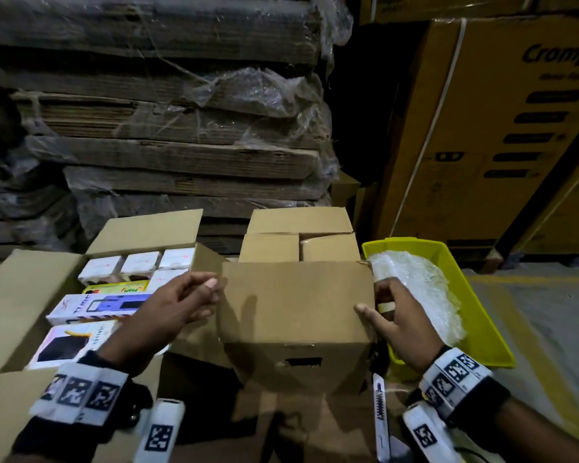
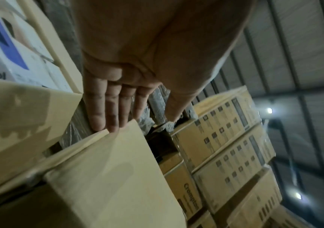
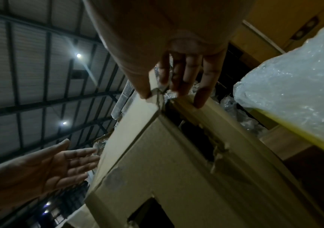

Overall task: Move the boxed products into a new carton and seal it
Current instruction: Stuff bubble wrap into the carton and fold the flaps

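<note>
A box cutter [image 1: 380, 419] lies closest, low between the two wrists. Just past it stands the new carton [image 1: 298, 329], upright in the middle, with its 4 top flaps still open. The near flap [image 1: 296, 302] stands up, facing the person.

The right hand [image 1: 395, 315] is at the flap's right edge. Its grip pinches the edge, thumb on the front and fingers behind. The left hand [image 1: 178, 309] is at the flap's left edge. Its grip is spread and loose, with fingertips at the corner, holding nothing.

The boxed products [image 1: 114, 295] are still in the old carton [image 1: 20, 295], to the left of the new one. So the left hand is nearer to them. The long white boxes lie flat, pointing left to right. I think they go in next.

On the right is a yellow bin [image 1: 482, 312] with bubble wrap [image 1: 415, 285]. Farthest back are wrapped cardboard stacks [image 1: 164, 128].
</note>
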{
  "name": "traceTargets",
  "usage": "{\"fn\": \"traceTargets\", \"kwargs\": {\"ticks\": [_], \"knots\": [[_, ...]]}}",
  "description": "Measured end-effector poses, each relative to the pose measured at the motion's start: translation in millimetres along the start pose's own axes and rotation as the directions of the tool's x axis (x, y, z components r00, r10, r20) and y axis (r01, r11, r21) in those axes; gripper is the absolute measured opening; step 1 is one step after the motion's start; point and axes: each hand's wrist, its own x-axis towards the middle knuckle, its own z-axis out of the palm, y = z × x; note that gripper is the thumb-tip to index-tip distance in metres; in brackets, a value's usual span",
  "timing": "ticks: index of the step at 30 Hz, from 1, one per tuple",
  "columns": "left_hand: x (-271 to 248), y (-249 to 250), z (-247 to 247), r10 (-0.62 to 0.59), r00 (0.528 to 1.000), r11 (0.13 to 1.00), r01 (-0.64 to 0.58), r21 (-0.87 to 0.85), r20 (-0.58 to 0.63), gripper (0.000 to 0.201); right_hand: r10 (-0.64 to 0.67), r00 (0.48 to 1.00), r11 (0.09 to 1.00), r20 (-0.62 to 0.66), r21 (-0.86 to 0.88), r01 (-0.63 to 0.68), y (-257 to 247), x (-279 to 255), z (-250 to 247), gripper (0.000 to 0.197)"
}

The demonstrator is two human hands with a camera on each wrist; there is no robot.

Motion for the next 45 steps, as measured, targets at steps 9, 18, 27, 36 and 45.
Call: {"fn": "traceTargets", "kwargs": {"ticks": [9, 18, 27, 36, 45], "knots": [[24, 1, 60, 0.131, 0.968, 0.777, -0.235, 0.583, 0.215, 0.066, -0.015, 0.996, 0.901, 0.085, -0.43, 0.051, -13, 21, 13, 0.046], [72, 21, 76, -0.139, 0.913, 0.38, -0.309, 0.872, 0.384, 0.06, 0.149, 0.932, 0.716, 0.329, -0.687, 0.128, -53, 83, -4, 0.029], [102, 55, 55, -0.307, 0.855, 0.611, -0.16, 0.776, 0.418, 0.061, 0.472, 0.881, 0.756, 0.015, -0.522, -0.396, -32, 193, 10, 0.05], [96, 44, 52, -0.233, 0.877, 0.589, -0.217, 0.779, 0.42, 0.061, 0.415, 0.91, 0.867, 0.013, 0.299, -0.399, 25, 207, 13, 0.052], [81, 35, 51, -0.037, 0.937, 0.718, -0.218, 0.661, 0.349, 0.044, -0.124, 0.815, 0.78, 0.566, -0.452, 0.432, 7, 124, -6, 0.065]]}}
